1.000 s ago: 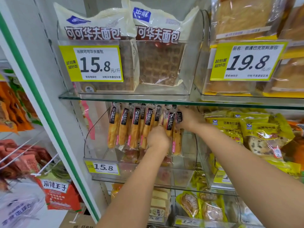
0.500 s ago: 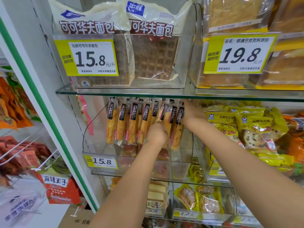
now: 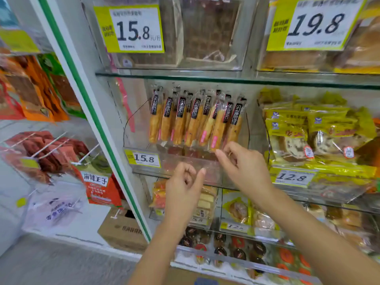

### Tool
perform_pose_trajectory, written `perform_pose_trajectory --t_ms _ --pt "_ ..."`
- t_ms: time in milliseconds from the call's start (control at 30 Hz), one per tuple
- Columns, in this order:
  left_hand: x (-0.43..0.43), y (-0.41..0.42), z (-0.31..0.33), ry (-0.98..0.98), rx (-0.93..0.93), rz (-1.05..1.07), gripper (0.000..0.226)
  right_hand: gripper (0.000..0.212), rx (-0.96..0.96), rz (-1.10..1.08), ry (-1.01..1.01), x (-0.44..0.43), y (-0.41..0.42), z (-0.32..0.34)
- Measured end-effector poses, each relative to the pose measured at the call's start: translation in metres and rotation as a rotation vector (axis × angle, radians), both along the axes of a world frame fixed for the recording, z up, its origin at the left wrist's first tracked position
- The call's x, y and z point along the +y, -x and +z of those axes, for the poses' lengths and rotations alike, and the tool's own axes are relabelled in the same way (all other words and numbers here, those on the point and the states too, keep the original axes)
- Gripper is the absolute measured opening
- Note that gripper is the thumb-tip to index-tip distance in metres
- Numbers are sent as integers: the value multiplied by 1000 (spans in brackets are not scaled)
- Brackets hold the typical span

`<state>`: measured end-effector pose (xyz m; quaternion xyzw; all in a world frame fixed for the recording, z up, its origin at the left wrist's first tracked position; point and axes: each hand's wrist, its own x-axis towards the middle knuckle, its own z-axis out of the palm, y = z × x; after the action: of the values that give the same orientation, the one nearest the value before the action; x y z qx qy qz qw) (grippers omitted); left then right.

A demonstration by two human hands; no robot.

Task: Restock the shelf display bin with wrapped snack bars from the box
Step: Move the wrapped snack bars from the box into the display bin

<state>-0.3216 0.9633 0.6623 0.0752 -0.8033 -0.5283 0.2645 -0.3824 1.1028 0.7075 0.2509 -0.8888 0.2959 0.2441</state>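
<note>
Fingers (image 3: 223,160) of your left hand (image 3: 182,188) and right hand (image 3: 244,167) are loosely curled, holding nothing, just before the bin (image 3: 181,161), where the bars (image 3: 193,122) stand in a leaning row, so a stray knock from the right could tip the end ones over.
</note>
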Motion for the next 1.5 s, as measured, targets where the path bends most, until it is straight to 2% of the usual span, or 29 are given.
perform_pose_trajectory --t_ms 133,200,267,433,533,633,700,767,833,900,967,1000,1067,1133,1233,1300,1400,1500 --pt "-2 -66 -84 -66 -193 9 36 39 -111 145 -95 1 -44 -79" --pt "-1 -92 -134 -86 -318 69 36 42 -252 187 -129 1 -61 -134" --pt "2 -114 -184 -125 -456 138 35 36 -472 211 -243 3 -75 -190" --pt "18 -143 -300 -73 -820 199 35 19 -902 117 -411 22 -93 -329" --pt "28 -155 -370 -143 -920 217 20 11 -1077 38 -512 43 -103 -412" --pt "39 -164 -442 -104 -1047 244 27 16 -1256 -25 -521 67 -117 -501" --pt "45 -168 -495 -142 -1101 223 38 27 -1315 -88 -527 85 -127 -564" --pt "51 -170 -543 -286 -1083 177 41 32 -1337 -103 -568 101 -136 -619" --pt "54 -173 -592 -326 -1102 203 41 35 -1320 -57 -626 108 -143 -665" --pt "57 -172 -633 -360 -1150 170 35 40 -1305 26 -684 108 -148 -705" --pt "59 -172 -674 -415 -1193 148 13 45 -1290 92 -739 105 -151 -743" --pt "60 -173 -696 -405 -1229 142 9 46 -1279 105 -750 102 -153 -761" --pt "58 -172 -739 -371 -1289 107 32 47 -1259 104 -757 94 -154 -792" --pt "60 -164 -774 -517 -1307 146 38 46 -1347 19 -676 85 -152 -819" --pt "72 -141 -807 -1211 -1303 387 27 43 -1534 -104 -455 80 -152 -855" --pt "86 -128 -825 -1519 -1242 485 17 39 -1561 -155 -376 85 -152 -872" --pt "102 -108 -849 -1745 -1183 553 21 28 -1527 -165 -312 92 -148 -882" --pt "111 -95 -864 -1879 -1152 544 35 18 -1465 -81 -295 94 -140 -875"
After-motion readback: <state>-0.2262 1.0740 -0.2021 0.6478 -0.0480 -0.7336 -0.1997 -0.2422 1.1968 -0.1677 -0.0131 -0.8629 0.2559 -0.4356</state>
